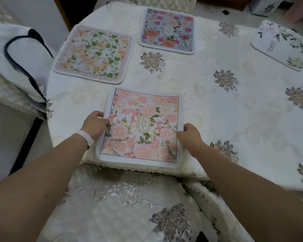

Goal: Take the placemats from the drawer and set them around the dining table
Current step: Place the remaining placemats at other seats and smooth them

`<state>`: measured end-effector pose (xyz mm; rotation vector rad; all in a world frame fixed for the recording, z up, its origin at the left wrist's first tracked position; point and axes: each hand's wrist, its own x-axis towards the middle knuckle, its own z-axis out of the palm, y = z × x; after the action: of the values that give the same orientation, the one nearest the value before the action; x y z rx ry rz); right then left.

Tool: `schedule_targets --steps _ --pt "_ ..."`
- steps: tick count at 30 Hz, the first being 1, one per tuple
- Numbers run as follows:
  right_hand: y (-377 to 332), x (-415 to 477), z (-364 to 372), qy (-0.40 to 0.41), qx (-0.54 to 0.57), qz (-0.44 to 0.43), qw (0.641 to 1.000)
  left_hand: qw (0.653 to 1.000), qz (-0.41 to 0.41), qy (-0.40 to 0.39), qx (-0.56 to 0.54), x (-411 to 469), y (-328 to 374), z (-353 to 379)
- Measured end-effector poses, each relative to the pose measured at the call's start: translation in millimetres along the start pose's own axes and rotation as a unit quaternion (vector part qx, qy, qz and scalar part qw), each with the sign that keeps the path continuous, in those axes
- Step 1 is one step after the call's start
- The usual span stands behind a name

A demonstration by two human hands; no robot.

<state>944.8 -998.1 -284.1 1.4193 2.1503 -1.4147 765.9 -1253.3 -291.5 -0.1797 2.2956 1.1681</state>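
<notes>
The round desk (pixel 208 105) was covered by a cream cloth embroidered with grey flower clusters. Just in front of it, a chair cushion (pixel 112 206) with the same embroidery filled the near foreground. To the left, a white bag (pixel 19 55) with dark handles lay slumped on a quilted seat; what it held could not be made out.

Four placemats were on the desk. The pink floral placemat (pixel 147 105), printed with an oval "GARDEN" label, lay flat at the near edge. The orange-and-green placemat (pixel 93 54) lay at the left. The blue-and-pink placemat (pixel 167 30) lay at the far side, just beside the orange-and-green one. The white floral placemat (pixel 283 44) lay well apart at the right. A white floral box (pixel 264 6) stood blurred past the desk's far right; its contents were hidden.

The left hand (pixel 94 125) gripped the pink mat's left edge with curled fingers, and the right hand (pixel 189 137) pinched its right edge. A white wristband (pixel 85 138) circled the left wrist.
</notes>
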Motion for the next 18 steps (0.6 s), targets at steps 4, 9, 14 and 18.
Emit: schedule_targets --steps 4,9,14,18 --pt "6 5 1 -0.001 0.008 -0.001 1.000 1.000 -0.007 0.003 0.015 4 -10 2" --pt "13 7 -2 0.010 0.007 -0.014 1.000 0.997 0.030 0.068 0.019 0 -13 8" --pt "26 10 1 0.107 -0.223 -0.164 0.955 0.950 0.219 0.098 0.201 -14 -25 20" --pt "33 13 20 0.048 -0.390 -0.325 0.860 0.843 0.397 -0.045 0.359 -24 -40 49"
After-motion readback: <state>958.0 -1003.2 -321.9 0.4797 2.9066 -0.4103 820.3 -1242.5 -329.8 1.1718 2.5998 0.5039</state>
